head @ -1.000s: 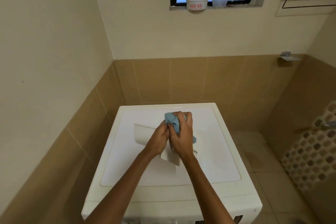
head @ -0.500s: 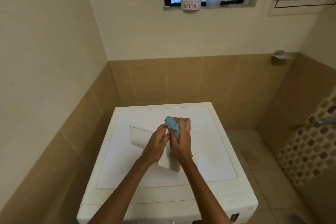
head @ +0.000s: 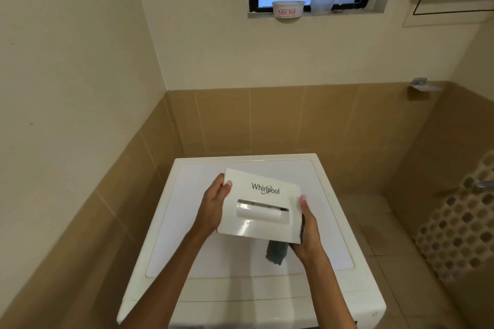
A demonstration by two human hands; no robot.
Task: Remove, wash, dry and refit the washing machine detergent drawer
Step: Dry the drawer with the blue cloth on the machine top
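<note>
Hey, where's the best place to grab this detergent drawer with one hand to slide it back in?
Probably the recessed handle in the middle of the drawer front, below the logo. Come from the front, which faces you, and hook fingers into the slot along its top edge. The left hand and right hand hold only the panel's side edges.

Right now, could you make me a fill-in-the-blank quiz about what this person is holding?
The drawer front reads ____. The right hand holds the drawer and a ____ cloth. The bowl on the window sill reads ____.
Missing words: Whirlpool; blue; SHUBH.
</note>
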